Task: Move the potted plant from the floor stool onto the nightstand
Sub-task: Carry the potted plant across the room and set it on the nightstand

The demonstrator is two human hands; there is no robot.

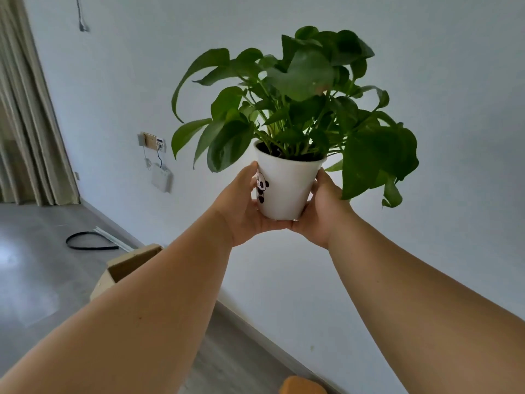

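I hold the potted plant [288, 183] up in the air in front of a white wall, at arm's length. It is a white pot with a small panda picture on its left side and broad green leaves spreading above and to the right. My left hand [241, 206] clasps the pot's left side and base. My right hand [324, 209] clasps its right side and base. The pot is upright. An orange rounded edge [302, 385], perhaps the stool, shows at the bottom of the view. No nightstand is in view.
An open cardboard box [125, 268] stands on the grey floor under my left arm. A black cable loop [88, 241] lies on the floor further back. A wall socket with a hanging white device [162, 176] is on the wall. Beige curtains [25, 109] hang at the left.
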